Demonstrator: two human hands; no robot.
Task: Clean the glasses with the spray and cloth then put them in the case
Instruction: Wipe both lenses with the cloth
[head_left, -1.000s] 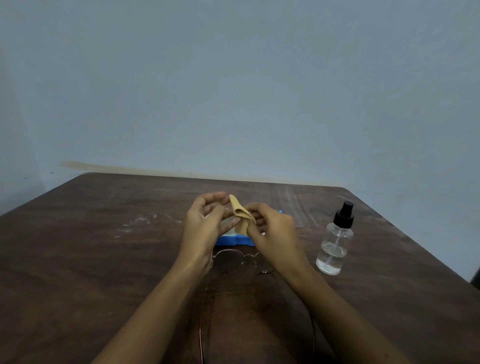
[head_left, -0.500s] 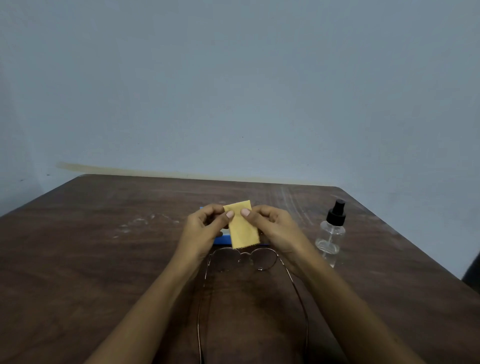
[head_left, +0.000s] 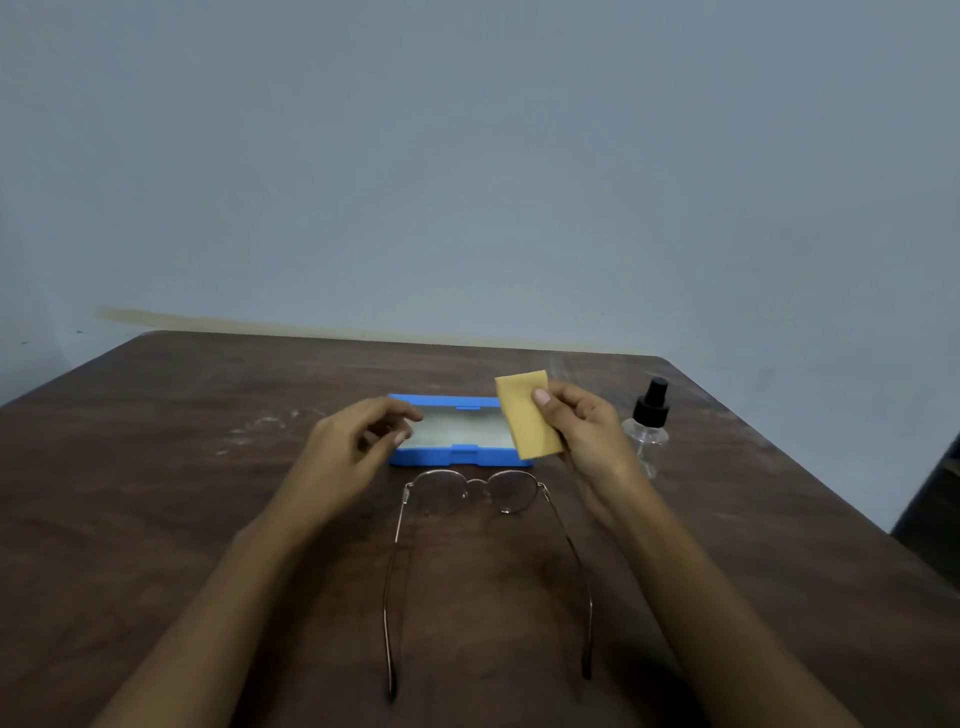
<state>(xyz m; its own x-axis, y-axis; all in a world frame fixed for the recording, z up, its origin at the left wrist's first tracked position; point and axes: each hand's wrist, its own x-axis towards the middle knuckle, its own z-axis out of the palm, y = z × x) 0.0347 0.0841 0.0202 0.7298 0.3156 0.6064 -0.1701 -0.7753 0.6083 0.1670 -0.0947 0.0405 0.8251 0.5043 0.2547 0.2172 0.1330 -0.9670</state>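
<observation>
Change: left hand (head_left: 358, 441) off cloth (head_left: 524, 415); right hand (head_left: 587, 431) holds it.

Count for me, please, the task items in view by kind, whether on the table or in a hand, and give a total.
Glasses: 1
Case: 1
Cloth, held in the right hand: 1
Spray bottle: 1
Total: 4

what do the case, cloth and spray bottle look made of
Case: probably matte blue plastic, with moulded rim and catch. Cloth: soft yellow fabric, perhaps microfibre; a matte, thin sheet. Spray bottle: clear plastic or glass, see-through, with black pump cap.
</observation>
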